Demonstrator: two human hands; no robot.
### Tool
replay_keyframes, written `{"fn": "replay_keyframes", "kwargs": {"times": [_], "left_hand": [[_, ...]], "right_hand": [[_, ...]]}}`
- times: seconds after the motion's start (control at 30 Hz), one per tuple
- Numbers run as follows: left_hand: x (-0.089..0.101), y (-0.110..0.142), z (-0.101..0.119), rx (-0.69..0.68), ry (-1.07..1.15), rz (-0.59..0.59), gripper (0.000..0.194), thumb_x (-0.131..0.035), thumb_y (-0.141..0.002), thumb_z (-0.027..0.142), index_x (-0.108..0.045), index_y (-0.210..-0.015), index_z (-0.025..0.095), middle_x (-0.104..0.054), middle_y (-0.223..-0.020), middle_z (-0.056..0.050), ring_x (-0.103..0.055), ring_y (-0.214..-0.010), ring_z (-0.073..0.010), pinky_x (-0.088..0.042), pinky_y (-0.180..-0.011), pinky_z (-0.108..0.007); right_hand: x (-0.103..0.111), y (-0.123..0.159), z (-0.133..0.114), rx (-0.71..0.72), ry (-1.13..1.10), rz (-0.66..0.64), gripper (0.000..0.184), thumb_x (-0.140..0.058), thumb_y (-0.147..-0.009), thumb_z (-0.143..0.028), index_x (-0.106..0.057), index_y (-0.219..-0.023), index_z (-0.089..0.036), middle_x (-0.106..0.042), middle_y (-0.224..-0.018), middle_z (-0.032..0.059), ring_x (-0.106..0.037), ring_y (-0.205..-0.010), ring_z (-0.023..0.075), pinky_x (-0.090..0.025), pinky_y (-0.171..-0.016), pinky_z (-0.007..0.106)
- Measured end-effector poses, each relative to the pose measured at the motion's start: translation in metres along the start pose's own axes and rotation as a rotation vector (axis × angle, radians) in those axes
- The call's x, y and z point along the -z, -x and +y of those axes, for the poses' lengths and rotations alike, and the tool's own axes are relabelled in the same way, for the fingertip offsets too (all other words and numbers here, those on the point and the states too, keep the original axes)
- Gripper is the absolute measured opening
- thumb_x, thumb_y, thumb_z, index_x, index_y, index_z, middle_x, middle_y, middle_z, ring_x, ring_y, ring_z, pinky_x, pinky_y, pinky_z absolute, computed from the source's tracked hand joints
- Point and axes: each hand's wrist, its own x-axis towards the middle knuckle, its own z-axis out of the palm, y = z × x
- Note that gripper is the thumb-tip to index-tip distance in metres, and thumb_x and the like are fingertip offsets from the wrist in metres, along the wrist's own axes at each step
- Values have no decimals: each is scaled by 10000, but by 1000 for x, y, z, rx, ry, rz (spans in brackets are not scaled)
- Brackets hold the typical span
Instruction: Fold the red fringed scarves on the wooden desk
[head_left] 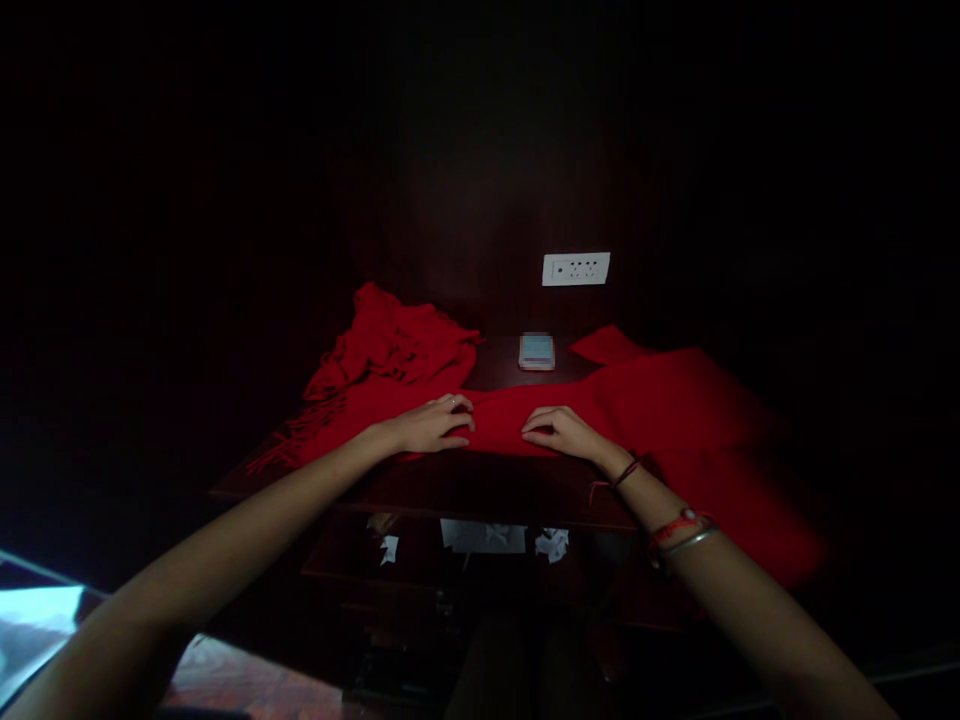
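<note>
A dark tabletop (496, 375) crosses the middle of the frame, red cloth (495, 420) spread along it and bunched at centre left. At mid-frame the left hand (436, 423), thumb and fingers parted, and the right hand (562, 432), fingers curled, touch it, seemingly to keep it flat; whether the right pinches fabric, one cannot tell

the left hand (429, 424) wears a ring (453, 402), the right arm (750, 592) red and silver bracelets (677, 525).

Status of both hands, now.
Left hand: loosely curled on the red cloth; whether it grips cannot be told.
Right hand: loosely curled on the same cloth; grip cannot be told either.
</note>
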Motion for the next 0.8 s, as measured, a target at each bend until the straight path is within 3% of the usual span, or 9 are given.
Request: {"fn": "replay_keyframes", "kwargs": {"times": [0.13,0.3,0.53,0.8], "left_hand": [[-10,-11,10,-43,13,-22,199,-454,-777,250,-514,-964,216,-329,-1188,-62,-314,-1098,-189,-287,-905,-344],[-6,-4,11,-13,-30,-80,151,-533,-714,312,-549,-768,172,-313,-1224,-69,-304,-1113,-223,-286,-902,-370],[14,50,-9,89,-320,-106,255,-484,-734,368,-609,-848,177,-338,-1254,-66,-253,-1147,-251,-219,-936,-379],[22,119,-38,419,-493,-258,163,-504,-668,246,-641,-738,194,-267,-1319,-22,-201,-1179,-284,-183,-928,-440]], "right_hand": [[0,0,0,-14,2,6,253,-427,-789,-318,-632,-799,-172,-603,-787,44,-533,-717,122,-396,-681,229],[1,1,-2,-44,8,4,246,-427,-787,-313,-632,-792,-178,-604,-786,41,-534,-722,123,-396,-678,229],[-2,1,3,-22,2,12,253,-419,-789,-305,-628,-769,-165,-598,-770,47,-529,-705,121,-397,-663,224],[-2,1,4,-29,-3,3,259,-414,-786,-320,-629,-766,-176,-594,-771,50,-533,-712,132,-402,-667,236]]}}
